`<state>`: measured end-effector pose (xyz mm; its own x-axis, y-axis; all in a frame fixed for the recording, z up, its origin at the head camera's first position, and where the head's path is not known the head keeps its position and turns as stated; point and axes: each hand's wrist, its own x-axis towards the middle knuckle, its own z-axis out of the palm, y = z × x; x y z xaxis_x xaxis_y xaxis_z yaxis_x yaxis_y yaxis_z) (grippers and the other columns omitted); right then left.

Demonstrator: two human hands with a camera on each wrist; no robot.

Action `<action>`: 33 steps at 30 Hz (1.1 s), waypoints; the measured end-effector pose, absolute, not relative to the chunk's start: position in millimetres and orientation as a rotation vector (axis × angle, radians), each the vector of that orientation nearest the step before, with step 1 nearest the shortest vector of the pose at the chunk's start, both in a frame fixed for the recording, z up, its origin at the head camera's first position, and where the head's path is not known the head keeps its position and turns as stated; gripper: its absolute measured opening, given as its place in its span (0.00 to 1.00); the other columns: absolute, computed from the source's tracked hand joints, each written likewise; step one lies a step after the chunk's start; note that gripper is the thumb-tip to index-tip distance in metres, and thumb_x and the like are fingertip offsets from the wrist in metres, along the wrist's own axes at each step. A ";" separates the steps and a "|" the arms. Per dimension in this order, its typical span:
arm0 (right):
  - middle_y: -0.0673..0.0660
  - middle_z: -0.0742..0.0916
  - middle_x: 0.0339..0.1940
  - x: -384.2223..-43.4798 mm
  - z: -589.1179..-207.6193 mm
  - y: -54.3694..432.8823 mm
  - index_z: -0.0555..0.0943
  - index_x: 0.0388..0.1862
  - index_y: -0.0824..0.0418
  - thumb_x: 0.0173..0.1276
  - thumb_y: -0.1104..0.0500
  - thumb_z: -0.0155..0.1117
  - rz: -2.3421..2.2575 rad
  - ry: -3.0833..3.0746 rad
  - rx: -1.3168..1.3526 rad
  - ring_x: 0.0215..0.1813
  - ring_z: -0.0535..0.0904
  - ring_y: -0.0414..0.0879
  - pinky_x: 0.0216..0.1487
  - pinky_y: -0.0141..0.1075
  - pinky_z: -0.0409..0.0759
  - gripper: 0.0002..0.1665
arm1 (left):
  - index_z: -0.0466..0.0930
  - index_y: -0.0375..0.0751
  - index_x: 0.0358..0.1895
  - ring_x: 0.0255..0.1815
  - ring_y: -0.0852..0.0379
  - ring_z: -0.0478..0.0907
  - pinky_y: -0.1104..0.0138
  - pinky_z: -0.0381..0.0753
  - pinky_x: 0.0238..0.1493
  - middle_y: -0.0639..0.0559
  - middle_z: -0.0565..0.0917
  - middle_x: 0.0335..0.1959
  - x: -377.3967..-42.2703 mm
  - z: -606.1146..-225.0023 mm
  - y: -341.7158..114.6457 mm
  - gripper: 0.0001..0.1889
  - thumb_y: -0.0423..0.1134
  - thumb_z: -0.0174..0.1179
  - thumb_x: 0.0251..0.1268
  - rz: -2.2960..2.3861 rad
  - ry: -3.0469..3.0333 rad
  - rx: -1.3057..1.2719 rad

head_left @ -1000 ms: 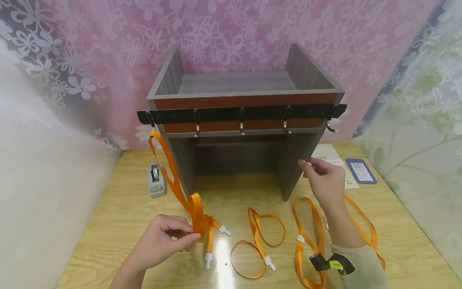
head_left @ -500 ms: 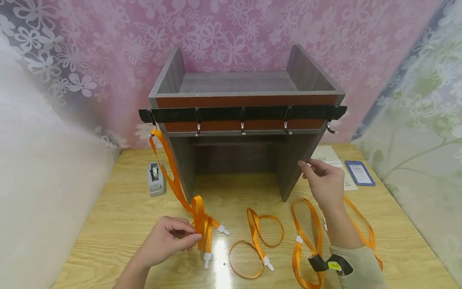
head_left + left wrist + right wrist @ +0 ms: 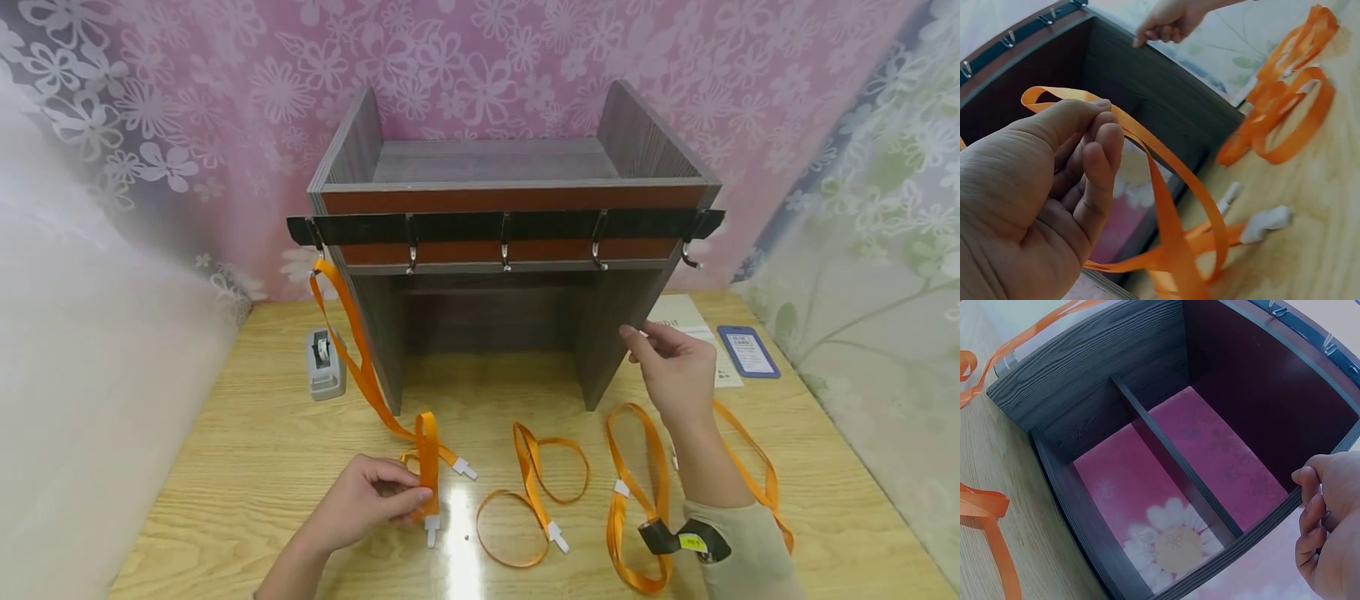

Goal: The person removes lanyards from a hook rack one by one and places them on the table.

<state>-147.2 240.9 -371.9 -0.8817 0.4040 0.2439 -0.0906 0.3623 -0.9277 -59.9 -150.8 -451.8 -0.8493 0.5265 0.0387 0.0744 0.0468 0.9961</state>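
Observation:
My left hand [image 3: 378,493] pinches a folded loop of an orange lanyard [image 3: 427,454] between thumb and fingers, low over the table. One lanyard [image 3: 352,325] hangs from the leftmost hook of the black hook strip [image 3: 465,227] and runs down towards that hand. Its strap and the held one overlap, so I cannot tell whether they are joined. White clips [image 3: 464,468] lie beside them. My right hand [image 3: 678,367] grips the front edge of the grey wooden shelf's right side panel [image 3: 607,346], thumb on the inner face. In the right wrist view, its fingers [image 3: 1311,515] look curled.
Further orange lanyards lie on the wooden table [image 3: 247,467]: one coiled in the middle [image 3: 532,483], others at right [image 3: 618,533]. A grey tape dispenser [image 3: 325,367] stands left of the shelf. A blue card holder [image 3: 748,352] and a cream booklet [image 3: 682,312] lie at right.
My left hand has moved slightly right, taking the held lanyard loop with it; the loop now stands nearer the white clips. My right hand has stayed on the side panel.

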 end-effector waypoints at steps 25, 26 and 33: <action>0.44 0.82 0.12 -146.6 -368.8 240.1 0.90 0.39 0.63 0.62 0.55 0.75 1.670 -2.127 -0.248 0.20 0.77 0.40 0.12 0.32 0.58 0.13 | 0.91 0.40 0.39 0.19 0.66 0.79 0.70 0.83 0.19 0.44 0.87 0.27 -57.8 -506.4 -140.4 0.11 0.44 0.69 0.63 1.748 2.090 0.476; 0.44 0.82 0.12 -146.6 -368.7 240.3 0.90 0.39 0.62 0.62 0.54 0.75 1.668 -2.129 -0.252 0.19 0.77 0.40 0.12 0.31 0.58 0.13 | 0.91 0.40 0.39 0.20 0.66 0.79 0.70 0.84 0.20 0.45 0.87 0.27 -57.1 -508.5 -139.8 0.11 0.44 0.69 0.63 1.747 2.104 0.486; 0.44 0.82 0.11 -145.8 -367.7 240.3 0.91 0.36 0.60 0.61 0.55 0.76 1.703 -2.112 -0.288 0.17 0.75 0.37 0.12 0.30 0.58 0.09 | 0.90 0.38 0.42 0.21 0.66 0.80 0.71 0.83 0.19 0.46 0.85 0.28 -54.5 -515.0 -137.7 0.12 0.42 0.69 0.63 1.721 2.162 0.520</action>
<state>-145.8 240.3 -367.7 -0.8946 0.4070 0.1845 -0.0942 0.2320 -0.9682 -54.5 -137.7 -515.0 -0.8797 0.4746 -0.0287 0.0786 0.2045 0.9757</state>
